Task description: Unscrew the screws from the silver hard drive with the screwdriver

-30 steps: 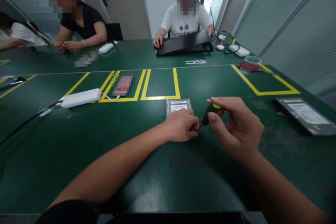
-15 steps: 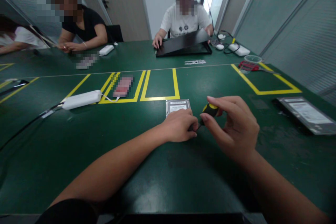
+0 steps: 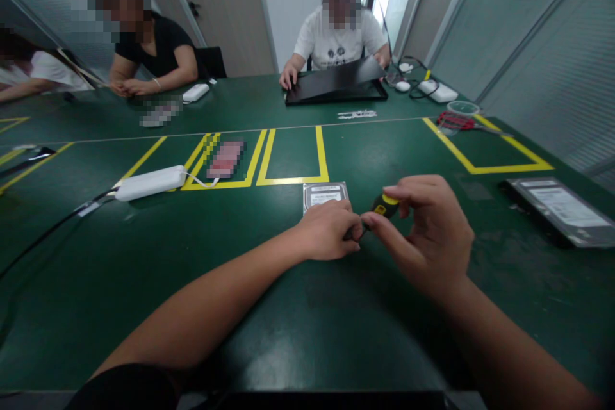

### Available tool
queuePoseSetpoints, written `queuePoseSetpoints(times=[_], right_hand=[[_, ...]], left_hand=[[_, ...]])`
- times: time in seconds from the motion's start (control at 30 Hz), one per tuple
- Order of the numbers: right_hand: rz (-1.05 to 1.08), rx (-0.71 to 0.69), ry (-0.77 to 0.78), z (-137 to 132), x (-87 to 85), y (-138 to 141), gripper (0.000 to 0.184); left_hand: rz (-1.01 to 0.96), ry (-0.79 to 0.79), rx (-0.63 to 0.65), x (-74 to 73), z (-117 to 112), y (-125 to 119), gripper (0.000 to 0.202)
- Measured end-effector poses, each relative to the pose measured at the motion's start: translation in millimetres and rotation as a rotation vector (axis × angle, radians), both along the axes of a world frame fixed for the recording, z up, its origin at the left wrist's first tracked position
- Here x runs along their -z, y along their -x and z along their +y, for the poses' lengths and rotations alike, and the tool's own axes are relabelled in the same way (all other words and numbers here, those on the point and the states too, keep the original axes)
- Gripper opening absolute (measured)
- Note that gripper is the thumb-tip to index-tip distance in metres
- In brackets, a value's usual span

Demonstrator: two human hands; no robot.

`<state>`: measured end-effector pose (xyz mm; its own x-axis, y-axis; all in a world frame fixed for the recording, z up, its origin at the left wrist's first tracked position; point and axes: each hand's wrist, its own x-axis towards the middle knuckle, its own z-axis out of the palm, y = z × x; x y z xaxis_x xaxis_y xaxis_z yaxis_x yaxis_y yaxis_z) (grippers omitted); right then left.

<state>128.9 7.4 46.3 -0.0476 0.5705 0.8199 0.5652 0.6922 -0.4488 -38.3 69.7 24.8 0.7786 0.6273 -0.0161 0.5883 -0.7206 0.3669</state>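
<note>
A silver hard drive (image 3: pixel 325 192) with a white label lies on the green table, its near part covered by my left hand (image 3: pixel 329 230). My left fingers are curled down at the drive's right side, and what is beneath them is mostly hidden. My right hand (image 3: pixel 432 230) grips a black and yellow screwdriver (image 3: pixel 385 204) between thumb and fingers. It is tilted, with its shaft running down toward my left fingertips; the tip is hidden there.
A larger drive in clear wrapping (image 3: pixel 562 211) lies at the right. A clear cup (image 3: pixel 461 116) and red-handled tool stand behind it. At left are a white power strip (image 3: pixel 151 183) and a phone (image 3: pixel 225 159). Across the table, a person handles a black panel (image 3: pixel 336 84).
The screwdriver handle has turned, showing a different yellow marking. My right thumb has slid slightly down and left, while my left hand has stayed in place.
</note>
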Motion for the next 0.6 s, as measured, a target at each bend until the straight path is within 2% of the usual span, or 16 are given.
queuePoseSetpoints(times=[0.27, 0.6], right_hand=[[-0.028, -0.010, 0.050, -3.3, -0.7, -0.1, 0.036], [-0.043, 0.020, 0.033, -2.9, 0.8, 2.6, 0.036]], left_hand=[[0.017, -0.026, 0.004, 2.8, 1.2, -0.7, 0.024], [-0.022, -0.024, 0.022, 5.1, 2.7, 0.4, 0.024]])
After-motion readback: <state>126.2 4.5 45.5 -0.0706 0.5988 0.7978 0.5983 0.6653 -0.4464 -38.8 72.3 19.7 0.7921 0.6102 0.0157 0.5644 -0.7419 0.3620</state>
